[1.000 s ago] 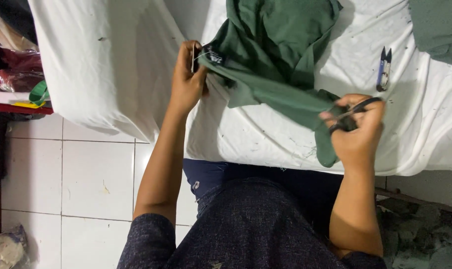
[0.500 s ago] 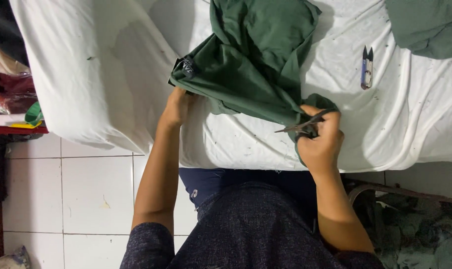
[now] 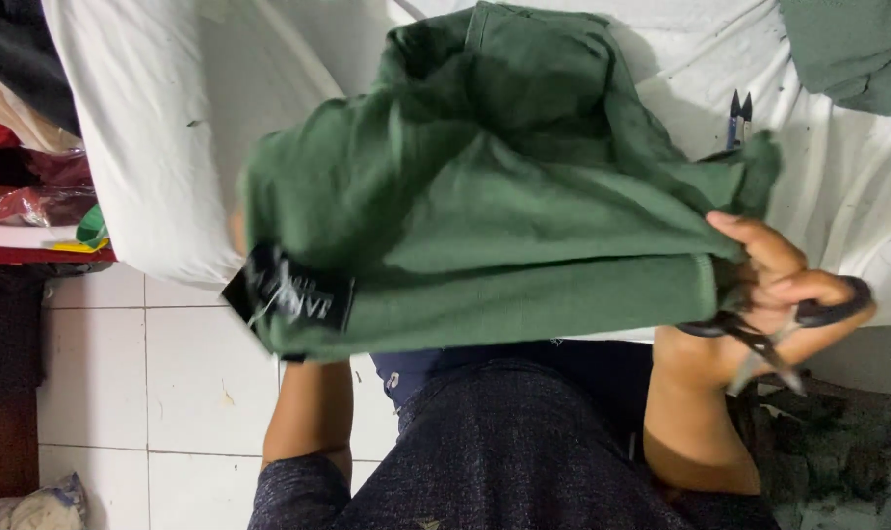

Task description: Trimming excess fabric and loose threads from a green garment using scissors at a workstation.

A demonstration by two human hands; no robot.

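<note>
Dark green folded fabric garment (image 3: 504,226) held up over the white-covered table (image 3: 141,128), w/ black sewn label (image 3: 290,296) at lower left. Right hand (image 3: 769,294) pinches garment's right edge, black-handled scissors (image 3: 774,334) looped on fingers. Left hand hidden under cloth; grip can't tell.

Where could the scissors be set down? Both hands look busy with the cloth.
Bare white sheet lies left of the green garment, and a strip right of the blue snips. Crowded: the middle, and the second green cloth at the top right.
</note>
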